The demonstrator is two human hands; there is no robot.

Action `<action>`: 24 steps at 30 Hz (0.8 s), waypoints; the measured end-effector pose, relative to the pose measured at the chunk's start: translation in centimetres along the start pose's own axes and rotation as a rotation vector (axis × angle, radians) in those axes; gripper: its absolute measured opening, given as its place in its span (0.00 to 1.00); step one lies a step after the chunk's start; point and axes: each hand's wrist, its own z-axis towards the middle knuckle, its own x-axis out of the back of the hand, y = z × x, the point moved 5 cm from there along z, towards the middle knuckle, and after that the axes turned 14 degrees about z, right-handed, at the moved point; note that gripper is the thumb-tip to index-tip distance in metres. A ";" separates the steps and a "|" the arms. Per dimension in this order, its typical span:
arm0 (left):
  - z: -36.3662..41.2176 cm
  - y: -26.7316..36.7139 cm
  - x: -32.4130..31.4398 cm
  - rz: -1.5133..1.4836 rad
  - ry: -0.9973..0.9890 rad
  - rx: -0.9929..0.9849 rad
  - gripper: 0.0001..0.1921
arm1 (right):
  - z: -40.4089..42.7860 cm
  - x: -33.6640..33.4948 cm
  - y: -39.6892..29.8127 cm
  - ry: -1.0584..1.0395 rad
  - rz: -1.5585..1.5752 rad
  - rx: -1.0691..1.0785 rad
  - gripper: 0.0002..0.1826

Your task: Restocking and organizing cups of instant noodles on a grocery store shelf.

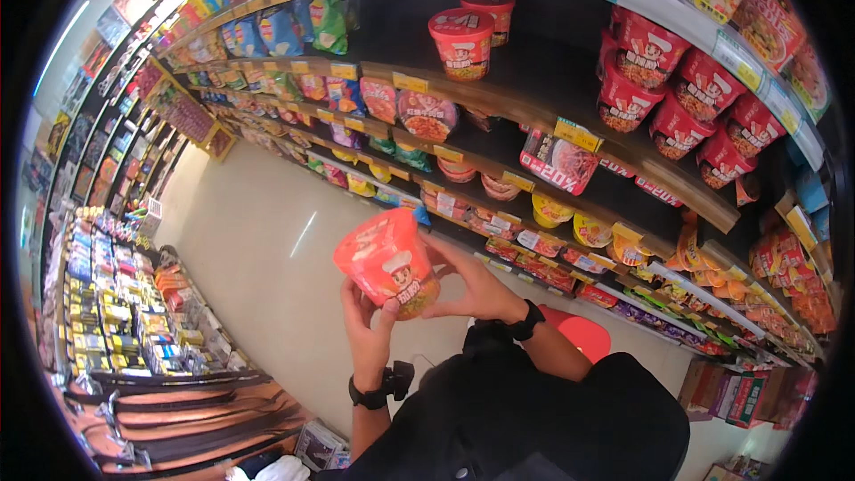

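Observation:
A red instant noodle cup (401, 274), bearing a cartoon chef and writing, is tilted between both my hands over the aisle. My left hand (371, 331) grips its lower left side, thumb on the front. On the other side my right hand (474, 290) curves around the cup, with thumb and fingers at its edge. Ahead, on a dark shelf, a similar red cup (461, 47) stands upright with a second red cup (501, 10) behind it. Farther right along that shelf are several stacked red cups (631, 97).
Lower shelves hold bowls such as a round noodle bowl (427, 115), plus packets. Left of the aisle floor (267, 214) stands a rack of small packaged goods (120, 294). A red rounded object (581, 334) is beside my right forearm. Cardboard boxes (741, 391) lie at lower right.

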 end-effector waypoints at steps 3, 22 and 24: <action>4.0 0.8 -1.4 0.006 -0.094 -0.052 0.44 | 2.2 2.0 -0.2 0.136 0.072 0.052 0.59; 32.6 10.9 -12.5 0.025 -0.466 -0.553 0.44 | 17.5 15.1 -9.2 0.657 -0.601 0.432 0.49; 34.7 10.4 -13.4 0.050 -0.461 -0.614 0.45 | 18.4 16.0 -9.2 0.736 -0.629 0.420 0.48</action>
